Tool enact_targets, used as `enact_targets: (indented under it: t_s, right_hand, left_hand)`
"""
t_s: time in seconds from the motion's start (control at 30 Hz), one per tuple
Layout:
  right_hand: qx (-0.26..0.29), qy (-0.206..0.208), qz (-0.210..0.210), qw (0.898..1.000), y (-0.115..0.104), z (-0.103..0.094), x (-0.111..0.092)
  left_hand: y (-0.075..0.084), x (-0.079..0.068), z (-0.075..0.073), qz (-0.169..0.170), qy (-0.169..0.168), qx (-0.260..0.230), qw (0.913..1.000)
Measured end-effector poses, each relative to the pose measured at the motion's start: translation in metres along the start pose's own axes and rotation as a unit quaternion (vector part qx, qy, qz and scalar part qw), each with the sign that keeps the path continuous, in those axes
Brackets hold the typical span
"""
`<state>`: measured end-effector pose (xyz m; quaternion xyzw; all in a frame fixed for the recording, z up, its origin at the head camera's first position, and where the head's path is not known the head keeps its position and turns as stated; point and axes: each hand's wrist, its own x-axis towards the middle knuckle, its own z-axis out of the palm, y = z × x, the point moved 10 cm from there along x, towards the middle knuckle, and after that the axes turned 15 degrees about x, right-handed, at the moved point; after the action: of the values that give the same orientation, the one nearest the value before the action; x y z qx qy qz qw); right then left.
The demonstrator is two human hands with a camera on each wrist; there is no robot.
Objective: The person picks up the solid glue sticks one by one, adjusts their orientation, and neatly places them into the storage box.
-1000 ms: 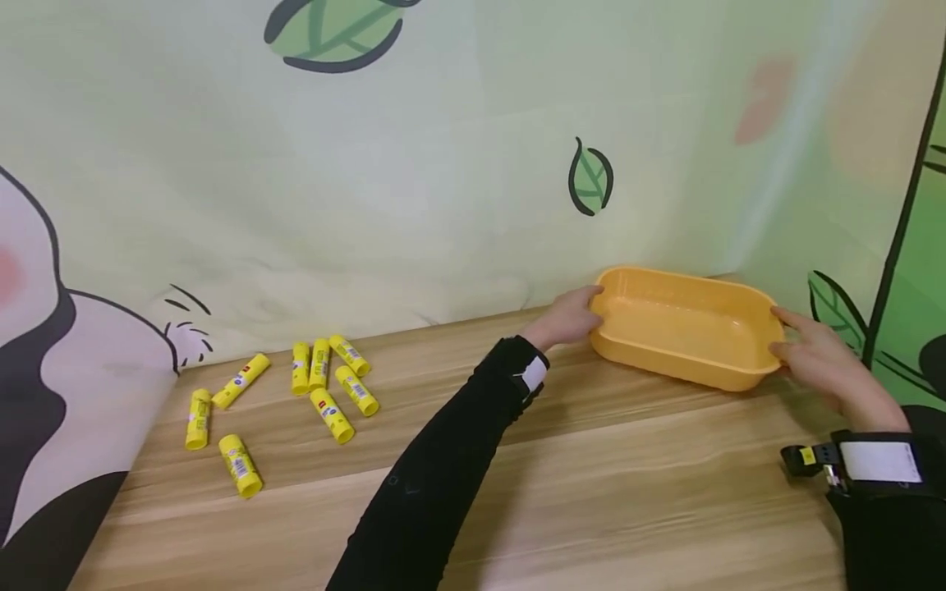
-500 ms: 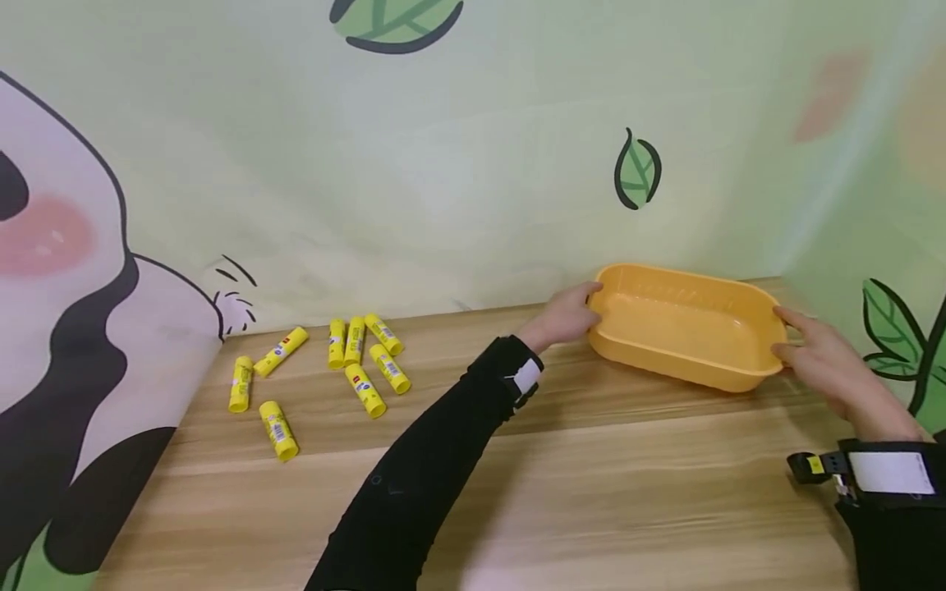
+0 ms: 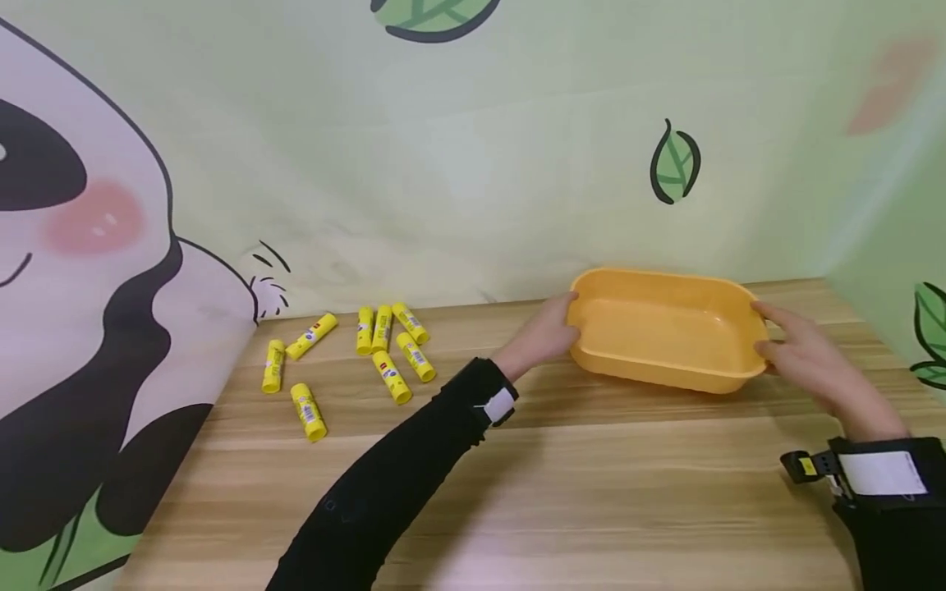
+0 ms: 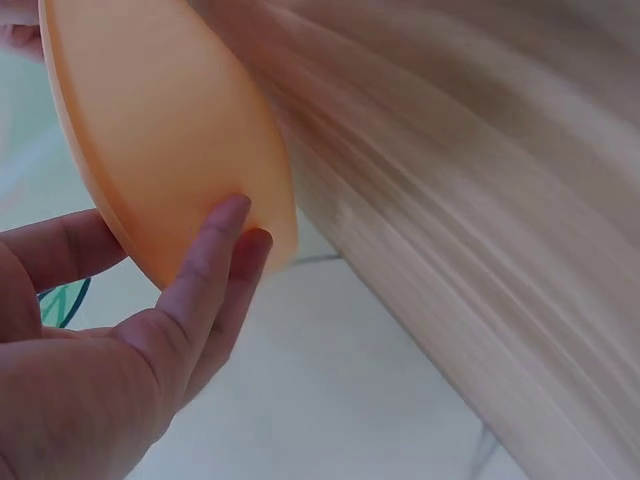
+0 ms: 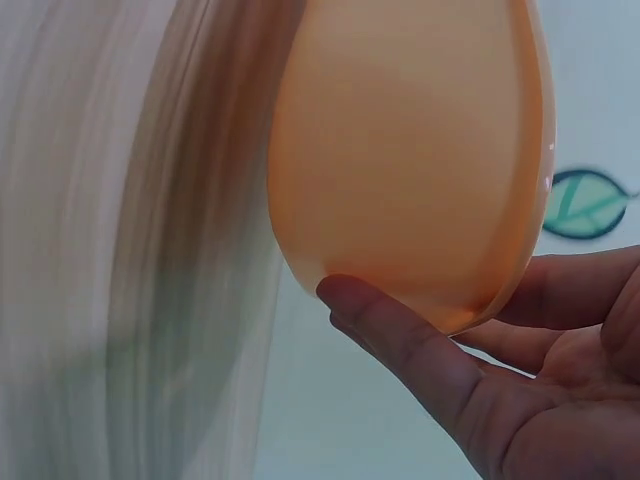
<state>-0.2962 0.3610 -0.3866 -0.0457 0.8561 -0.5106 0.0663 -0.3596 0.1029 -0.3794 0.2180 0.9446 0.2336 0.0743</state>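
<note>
An orange-yellow plastic tray (image 3: 665, 328), oblong with rounded corners and nothing inside, is held level low at the tabletop near the back wall. My left hand (image 3: 543, 332) pinches its left end, the thumb over the rim and the fingertips against the outer wall in the left wrist view. At the opposite end my right hand (image 3: 809, 361) pinches the rim in the same way, and the right wrist view shows its fingers (image 5: 370, 310) on the outer wall. Several yellow glue sticks (image 3: 390, 377) lie scattered to the left of the tray.
The wood-grain table (image 3: 591, 492) meets a printed cloth backdrop (image 3: 480, 164) with leaves and a panda, close behind the tray. Another backdrop side closes in on the right. One glue stick (image 3: 308, 412) lies nearer the front than the others.
Both hands have carried the tray leftward, closer to the glue sticks. The head view has swung left. The glue sticks keep their places on the table, and both grips stay the same.
</note>
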Motion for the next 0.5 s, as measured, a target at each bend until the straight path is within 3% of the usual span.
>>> enact_targets:
  t_s: [0.23,0.5]
  right_hand:
    - [0.002,-0.02,-0.021,1.0,-0.022,0.028,0.007]
    - [0.029,-0.042,-0.034,0.998,-0.035,0.06,0.006]
  left_hand:
    - [-0.028,-0.039,-0.012,-0.011,0.009,-0.048,0.9988]
    - [-0.048,-0.081,-0.018,-0.033,0.021,-0.065,0.9971]
